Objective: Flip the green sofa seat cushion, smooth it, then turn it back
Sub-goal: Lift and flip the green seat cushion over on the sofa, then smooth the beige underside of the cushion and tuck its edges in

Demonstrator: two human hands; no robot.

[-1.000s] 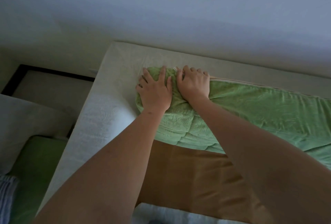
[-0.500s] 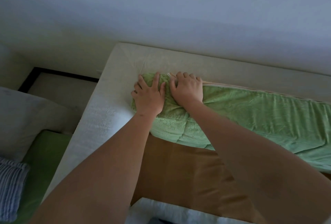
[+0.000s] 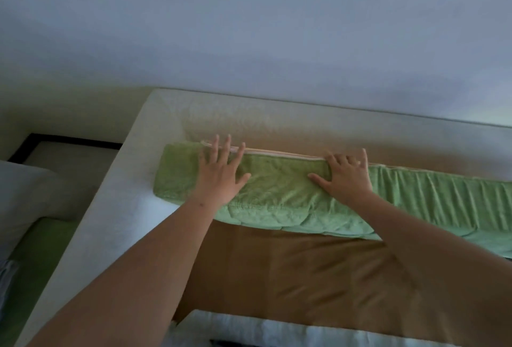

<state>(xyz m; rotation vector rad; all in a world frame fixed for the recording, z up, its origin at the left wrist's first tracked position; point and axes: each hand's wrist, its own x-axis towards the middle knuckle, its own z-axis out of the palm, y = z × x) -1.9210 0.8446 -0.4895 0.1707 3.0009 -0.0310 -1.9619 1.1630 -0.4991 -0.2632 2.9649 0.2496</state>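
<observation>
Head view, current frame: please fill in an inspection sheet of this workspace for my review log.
Surface: brown seat base of a pale sofa, its cover creased.
Job's things: green cushion lies along the rear of the base against the backrest, pale seam edge uppermost. It is wrinkled towards the right.
Clutter: white fabric at the near edge; green pad and striped cloth at far left.
Grippers: left hand flat on the cushion, fingers spread; right hand palm down on it, fingertips at the seam.
Cables: nothing seen.
Surroundings: plain wall; dark-framed surface beyond the sofa's left end; dim light.
</observation>
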